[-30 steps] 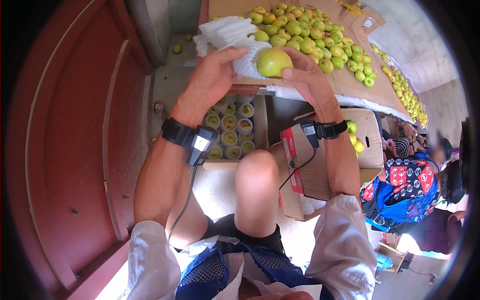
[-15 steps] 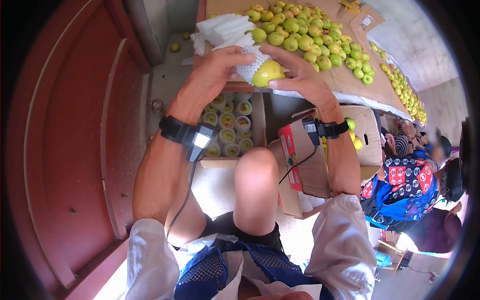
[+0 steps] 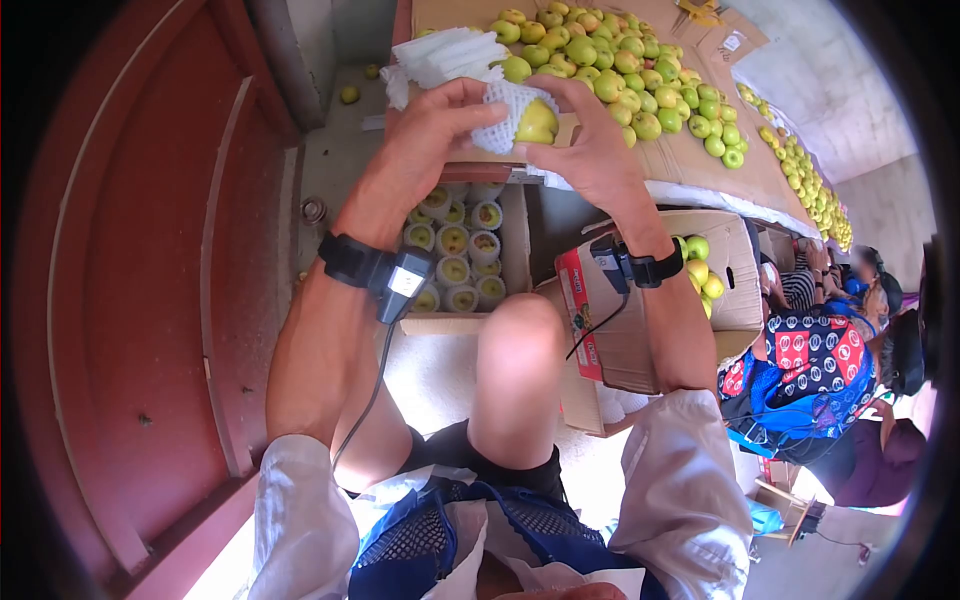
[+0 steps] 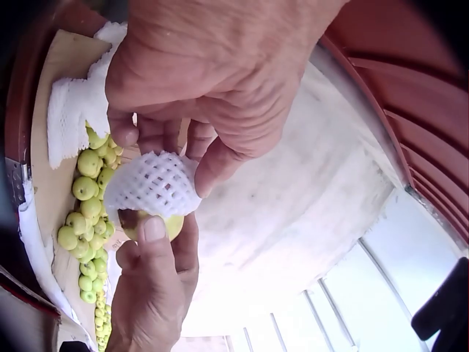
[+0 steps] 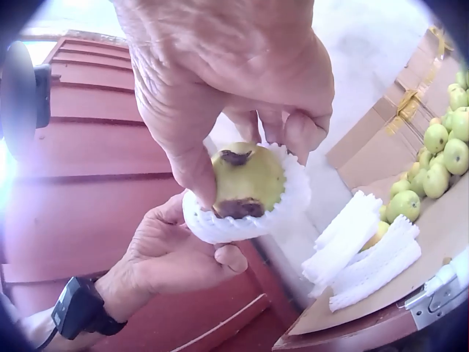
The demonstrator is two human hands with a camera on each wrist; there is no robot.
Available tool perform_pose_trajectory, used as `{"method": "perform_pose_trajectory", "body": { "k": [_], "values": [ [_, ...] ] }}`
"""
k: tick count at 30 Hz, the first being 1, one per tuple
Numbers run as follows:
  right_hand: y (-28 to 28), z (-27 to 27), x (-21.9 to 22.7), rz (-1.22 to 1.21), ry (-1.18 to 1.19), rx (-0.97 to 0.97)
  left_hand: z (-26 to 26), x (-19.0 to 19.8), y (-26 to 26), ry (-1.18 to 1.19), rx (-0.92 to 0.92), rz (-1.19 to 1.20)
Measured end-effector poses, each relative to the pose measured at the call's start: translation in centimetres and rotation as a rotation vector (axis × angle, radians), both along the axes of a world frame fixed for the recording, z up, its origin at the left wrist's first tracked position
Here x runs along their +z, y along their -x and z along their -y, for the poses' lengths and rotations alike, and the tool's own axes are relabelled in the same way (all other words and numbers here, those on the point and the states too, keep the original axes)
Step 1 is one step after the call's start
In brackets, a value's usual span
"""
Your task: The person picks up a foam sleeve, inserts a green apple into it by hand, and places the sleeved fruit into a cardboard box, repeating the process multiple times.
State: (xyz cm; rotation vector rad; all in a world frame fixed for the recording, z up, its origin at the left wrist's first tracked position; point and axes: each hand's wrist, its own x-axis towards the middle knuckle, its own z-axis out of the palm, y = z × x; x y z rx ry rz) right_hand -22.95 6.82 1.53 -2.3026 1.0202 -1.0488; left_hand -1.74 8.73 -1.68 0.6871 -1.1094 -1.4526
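Note:
A yellow-green apple [image 3: 538,122] sits partly inside a white foam net sleeve [image 3: 500,118], held up between both hands just in front of the table edge. My left hand [image 3: 432,132] grips the sleeve from the left, thumb lying along the netting. On the other side my right hand [image 3: 597,145] holds the apple, thumb below and fingers above. Netting covers most of the fruit in the left wrist view, with the right thumb [image 4: 152,229] pressed on its bare end. Dark brown patches [image 5: 239,208] show on the apple's exposed end in the right wrist view.
More foam sleeves [image 3: 450,58] lie stacked on the cardboard-covered table beside a wide spread of loose apples [image 3: 620,70]. Below, a box [image 3: 518,230] contains sleeved apples. Another carton [image 3: 625,320] stands right, with bare apples in it. A red door [image 3: 150,300] flanks the left; people sit at right.
The foam sleeve has gone from beside the apple to around much of it. Both hands dipped slightly, then rose again, and the right hand has shifted its hold on the apple.

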Motion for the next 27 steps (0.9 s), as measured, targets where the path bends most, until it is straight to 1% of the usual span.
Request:
{"method": "perform_pose_trajectory", "body": {
  "k": [1,3,4,6,9,13,15,18,21,22,24,27],
  "values": [
    [-0.1,0.2,-0.3,-0.042,0.057,-0.013,-0.1,0.1,0.0,0.002,0.009,0.008],
    [-0.2,0.8,-1.1,0.102,0.038,-0.012,-0.2,0.1,-0.1,0.006,0.027,0.025],
    [-0.4,0.9,-1.1,0.174,0.029,-0.010,-0.2,0.2,0.1,-0.015,0.065,0.040],
    [-0.6,0.7,-1.0,0.127,0.103,-0.052,-0.3,0.2,0.5,-0.056,0.139,0.071],
    [-0.9,0.3,-0.5,-0.001,0.232,-0.136,-0.4,0.2,0.6,0.034,0.209,0.243],
    [-1.9,-0.7,0.6,-0.166,0.324,-0.231,-0.2,0.4,0.6,0.086,0.203,0.262],
    [-2.5,-0.6,0.6,-0.211,0.370,-0.207,-0.4,0.4,1.4,0.149,0.227,0.250],
    [-3.4,-0.7,0.6,-0.259,0.399,-0.158,0.0,0.0,1.7,0.153,0.291,0.313],
    [-3.4,-0.6,0.7,-0.243,0.411,-0.080,-0.1,0.2,1.0,0.115,0.292,0.407],
    [-3.3,-0.4,0.8,-0.228,0.415,-0.051,0.0,0.1,0.7,0.085,0.270,0.354],
    [-2.5,0.6,0.7,-0.056,0.136,0.029,0.3,-0.4,-0.2,0.026,0.230,0.249],
    [-1.5,1.3,1.2,0.173,-0.189,0.104,-0.6,0.1,-1.2,-0.005,0.112,0.079]
  ]
}}
